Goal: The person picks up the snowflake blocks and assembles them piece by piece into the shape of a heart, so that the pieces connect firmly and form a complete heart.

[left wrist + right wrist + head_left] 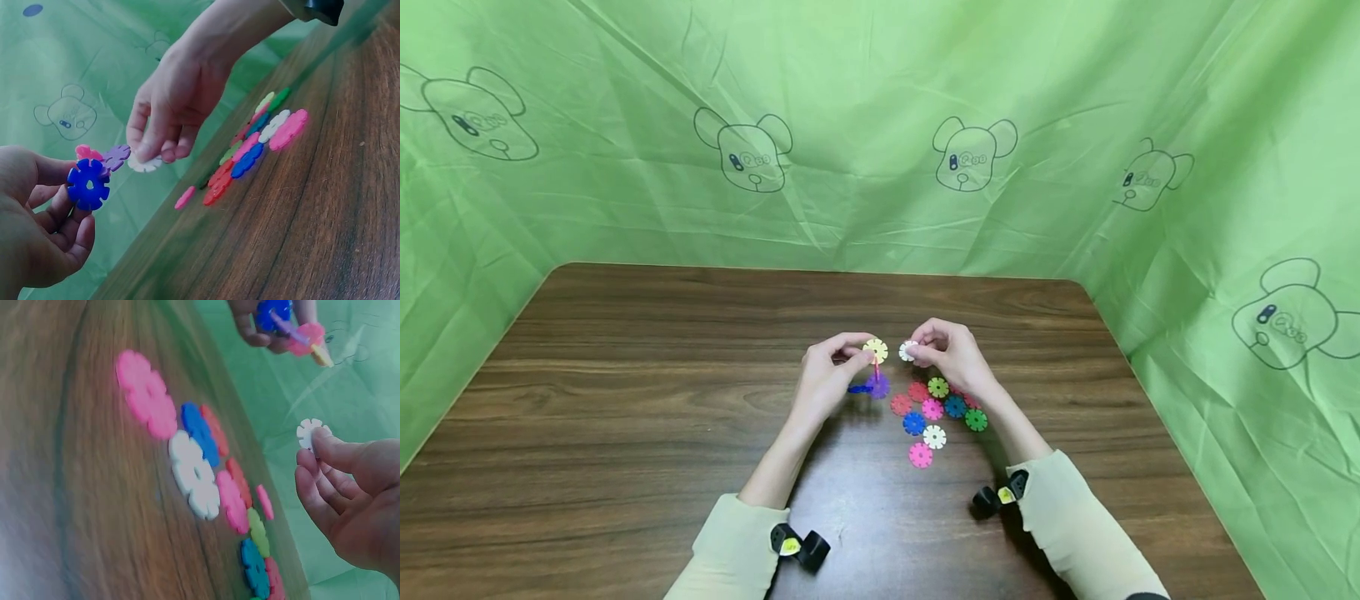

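Note:
My left hand (829, 377) pinches a small chain of notched plastic discs between thumb and fingers. A yellow disc (876, 350) is at its top, joined to a pink disc (306, 339), a purple disc (878, 386) and a blue disc (89, 185). To the right, my right hand (951, 354) pinches a single white disc (310, 433) by its edge, between thumb and fingertips. Both hands are raised over the table, the white disc a short gap away from the chain.
Several loose notched discs lie flat on the wooden table (625, 417) in front of the hands, among them a pink disc (921, 455), a white disc (935, 437) and a green disc (976, 419). A green cloth (865, 208) with printed bear heads hangs around the table.

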The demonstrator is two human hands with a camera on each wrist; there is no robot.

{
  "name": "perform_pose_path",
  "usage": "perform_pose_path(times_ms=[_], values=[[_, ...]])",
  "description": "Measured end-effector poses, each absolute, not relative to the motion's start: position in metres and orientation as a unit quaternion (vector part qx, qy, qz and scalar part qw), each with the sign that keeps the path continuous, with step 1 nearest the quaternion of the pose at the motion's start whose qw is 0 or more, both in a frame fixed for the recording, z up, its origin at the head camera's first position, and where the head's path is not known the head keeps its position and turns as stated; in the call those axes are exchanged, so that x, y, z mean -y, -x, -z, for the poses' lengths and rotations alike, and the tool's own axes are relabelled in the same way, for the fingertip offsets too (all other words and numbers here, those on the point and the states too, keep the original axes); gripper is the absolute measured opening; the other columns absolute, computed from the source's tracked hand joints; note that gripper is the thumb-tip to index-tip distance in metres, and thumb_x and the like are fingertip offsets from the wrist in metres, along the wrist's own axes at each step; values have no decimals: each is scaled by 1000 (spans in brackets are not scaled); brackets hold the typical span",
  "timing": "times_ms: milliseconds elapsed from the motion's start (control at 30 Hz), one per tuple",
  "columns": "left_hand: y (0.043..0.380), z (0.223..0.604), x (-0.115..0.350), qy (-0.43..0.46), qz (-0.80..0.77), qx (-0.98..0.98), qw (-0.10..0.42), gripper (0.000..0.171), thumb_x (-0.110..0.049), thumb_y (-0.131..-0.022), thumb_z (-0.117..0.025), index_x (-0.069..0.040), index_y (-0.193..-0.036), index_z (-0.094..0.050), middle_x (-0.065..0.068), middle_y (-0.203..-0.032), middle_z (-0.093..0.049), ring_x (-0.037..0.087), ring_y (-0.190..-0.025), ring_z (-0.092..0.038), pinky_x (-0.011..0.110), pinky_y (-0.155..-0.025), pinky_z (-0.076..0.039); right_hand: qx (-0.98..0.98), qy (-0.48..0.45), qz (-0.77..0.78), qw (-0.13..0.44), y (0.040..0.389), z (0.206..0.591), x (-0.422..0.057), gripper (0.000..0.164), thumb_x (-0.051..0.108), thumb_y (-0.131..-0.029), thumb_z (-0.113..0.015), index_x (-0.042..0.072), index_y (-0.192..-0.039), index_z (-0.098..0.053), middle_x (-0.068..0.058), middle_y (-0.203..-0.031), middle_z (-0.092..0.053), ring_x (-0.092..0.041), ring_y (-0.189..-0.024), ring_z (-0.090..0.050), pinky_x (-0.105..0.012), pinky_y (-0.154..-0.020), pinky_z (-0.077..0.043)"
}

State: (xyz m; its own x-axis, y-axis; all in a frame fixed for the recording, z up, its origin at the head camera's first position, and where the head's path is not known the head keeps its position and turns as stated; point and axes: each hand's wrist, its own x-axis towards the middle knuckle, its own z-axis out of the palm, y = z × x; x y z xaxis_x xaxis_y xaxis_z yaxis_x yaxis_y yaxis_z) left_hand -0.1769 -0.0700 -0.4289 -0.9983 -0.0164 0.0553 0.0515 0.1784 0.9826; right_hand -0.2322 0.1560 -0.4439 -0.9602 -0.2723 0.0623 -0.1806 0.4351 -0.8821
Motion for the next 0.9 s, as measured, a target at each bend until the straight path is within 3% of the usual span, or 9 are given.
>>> perform_pose_path(times_ms=[167,367,600,700,900], values=[[177,428,69,5,634,773,19,21,-12,-88,-77,-11,-109,-79,6,-86,-73,7,-77,-61,20,-75,-48,-814,137,564,42,222,438,-156,12,6,-92,-76,-1,-99,-70,-23,-94,-75,-15,-74,-72,-39,-74,-64],[177,430,68,2,635,772,9,23,-13,-88,-78,-10,-111,-79,4,-85,-73,5,-77,-61,20,-77,-50,-806,146,573,27,212,434,-157,14,7,-92,-76,0,-103,-72,-24,-94,-75,-15,-77,-73,-48,-79,-63],[179,433,64,10,652,758,10,23,-8,-87,-78,-6,-110,-79,9,-86,-74,5,-76,-61,17,-75,-49,-807,158,569,22,209,430,-155,11,7,-94,-74,2,-103,-72,-21,-97,-76,-39,-87,-74,-49,-81,-63],[180,433,63,11,661,750,8,24,-7,-87,-78,-5,-110,-79,12,-87,-75,5,-76,-62,16,-75,-49,-809,163,564,26,208,428,-152,10,7,-94,-74,2,-103,-72,-20,-99,-77,-43,-89,-73,-49,-80,-62],[180,435,63,12,656,755,4,24,-8,-87,-78,-5,-110,-79,15,-90,-77,4,-76,-63,16,-74,-49,-806,169,566,21,205,429,-148,9,6,-93,-75,2,-100,-72,-20,-96,-77,-32,-84,-75,-44,-75,-63]])
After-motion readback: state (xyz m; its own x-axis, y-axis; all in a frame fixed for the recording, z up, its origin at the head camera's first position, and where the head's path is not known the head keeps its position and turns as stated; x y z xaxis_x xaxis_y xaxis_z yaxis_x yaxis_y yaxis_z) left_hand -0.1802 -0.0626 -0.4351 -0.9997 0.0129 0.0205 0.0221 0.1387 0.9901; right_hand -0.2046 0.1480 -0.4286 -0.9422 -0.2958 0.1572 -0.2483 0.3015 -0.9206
